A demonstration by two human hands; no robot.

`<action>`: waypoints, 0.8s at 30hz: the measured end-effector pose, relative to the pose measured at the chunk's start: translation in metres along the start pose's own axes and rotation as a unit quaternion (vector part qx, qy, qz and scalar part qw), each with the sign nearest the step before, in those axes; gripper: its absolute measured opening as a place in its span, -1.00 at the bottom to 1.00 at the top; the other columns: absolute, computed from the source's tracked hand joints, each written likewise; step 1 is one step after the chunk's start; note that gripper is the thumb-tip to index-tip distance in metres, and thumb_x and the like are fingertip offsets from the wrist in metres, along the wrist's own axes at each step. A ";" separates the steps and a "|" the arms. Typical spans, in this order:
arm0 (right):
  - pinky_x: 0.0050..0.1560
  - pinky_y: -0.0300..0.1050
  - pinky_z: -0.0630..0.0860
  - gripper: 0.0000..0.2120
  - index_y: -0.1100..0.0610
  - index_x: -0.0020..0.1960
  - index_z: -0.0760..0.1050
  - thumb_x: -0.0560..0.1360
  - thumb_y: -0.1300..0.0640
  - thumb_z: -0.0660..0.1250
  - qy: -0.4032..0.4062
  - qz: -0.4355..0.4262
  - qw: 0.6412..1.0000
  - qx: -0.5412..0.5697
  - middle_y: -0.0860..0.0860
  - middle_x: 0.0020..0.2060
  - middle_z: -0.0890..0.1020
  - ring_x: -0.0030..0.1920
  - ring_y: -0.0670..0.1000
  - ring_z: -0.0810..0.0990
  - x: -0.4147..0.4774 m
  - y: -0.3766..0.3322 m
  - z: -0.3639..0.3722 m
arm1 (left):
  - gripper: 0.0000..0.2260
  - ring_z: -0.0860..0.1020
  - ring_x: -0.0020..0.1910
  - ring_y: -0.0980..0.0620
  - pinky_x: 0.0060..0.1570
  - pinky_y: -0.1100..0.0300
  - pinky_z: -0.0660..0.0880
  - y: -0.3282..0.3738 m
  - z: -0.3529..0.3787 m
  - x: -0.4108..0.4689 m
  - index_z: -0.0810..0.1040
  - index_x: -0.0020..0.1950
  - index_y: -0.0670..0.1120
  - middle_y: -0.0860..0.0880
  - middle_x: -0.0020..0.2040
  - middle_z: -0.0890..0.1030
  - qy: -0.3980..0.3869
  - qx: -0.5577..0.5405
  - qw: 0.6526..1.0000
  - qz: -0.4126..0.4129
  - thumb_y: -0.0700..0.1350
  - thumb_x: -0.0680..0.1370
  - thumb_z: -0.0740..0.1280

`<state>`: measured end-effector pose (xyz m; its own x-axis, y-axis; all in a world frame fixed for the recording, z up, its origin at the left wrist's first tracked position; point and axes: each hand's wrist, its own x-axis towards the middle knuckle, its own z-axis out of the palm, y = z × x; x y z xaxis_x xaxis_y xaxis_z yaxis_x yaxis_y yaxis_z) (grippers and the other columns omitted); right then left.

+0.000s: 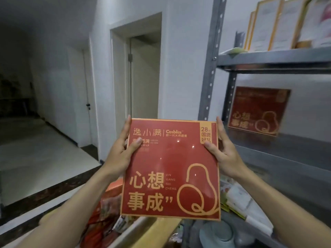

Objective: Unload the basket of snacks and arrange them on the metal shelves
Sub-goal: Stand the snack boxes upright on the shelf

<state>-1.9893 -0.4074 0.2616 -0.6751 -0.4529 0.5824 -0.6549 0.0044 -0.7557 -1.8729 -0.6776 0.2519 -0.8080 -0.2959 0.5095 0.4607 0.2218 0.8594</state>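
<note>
Subject item: a flat red gift box (170, 167) with gold lettering and a gold gourd outline, held upright in mid-air, face toward the camera, near and just left of the metal shelving unit (209, 68). The left hand (120, 154) grips the box's left edge, thumb laid on the front face, fingers extended along and behind the edge. The right hand (225, 154) grips the right edge in the same way, thumb on the front near the upper right corner. Both grips are closed firmly on the box, and the box touches no shelf. On the middle shelf (286, 153), farther right, a second red box (258, 111) of the same design stands upright at the back. On the upper shelf, gold-framed certificates (275, 24) stand in a row. Below the held box lie orange and red snack packets (107, 212) to the left and pale packets (238, 199) to the right; what contains them cannot be told. A doorway (143, 77) is at far left.
</note>
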 end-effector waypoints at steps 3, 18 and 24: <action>-0.01 -0.30 0.59 -0.24 -0.31 0.53 -0.15 0.59 0.09 0.27 0.046 0.001 0.998 -0.037 -0.57 0.07 0.51 0.11 -0.32 0.59 -0.023 -0.010 -0.053 | -0.37 0.67 -0.01 0.10 -0.20 0.09 0.64 0.008 0.053 0.012 -0.02 0.45 0.48 0.20 0.23 0.48 -0.052 -0.026 0.998 0.017 -0.03 0.59 0.25; -0.18 -0.26 0.62 -0.26 -0.44 0.43 -0.12 0.52 0.07 0.26 0.207 -0.007 0.968 -0.140 -0.11 0.20 0.52 0.02 -0.21 0.65 -0.068 -0.022 -0.332 | -0.36 0.61 0.15 0.04 -0.02 -0.03 0.63 0.050 0.346 0.110 -0.06 0.43 0.50 0.05 0.30 0.45 -0.238 -0.097 0.959 0.119 -0.05 0.62 0.22; -0.02 -0.26 0.62 -0.23 -0.37 0.50 -0.09 0.48 0.00 0.28 0.230 -0.014 0.952 -0.201 -0.21 0.21 0.53 0.09 -0.23 0.62 -0.052 -0.004 -0.410 | -0.34 0.60 0.17 0.05 0.06 -0.08 0.61 0.045 0.426 0.147 -0.10 0.47 0.46 0.10 0.27 0.49 -0.238 -0.103 0.956 0.134 0.01 0.59 0.24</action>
<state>-2.0907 -0.0181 0.3570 -0.6720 -0.0200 0.7402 -0.6900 0.3799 -0.6161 -2.1271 -0.3151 0.3473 -0.7033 0.2129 0.6782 0.6982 0.0277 0.7154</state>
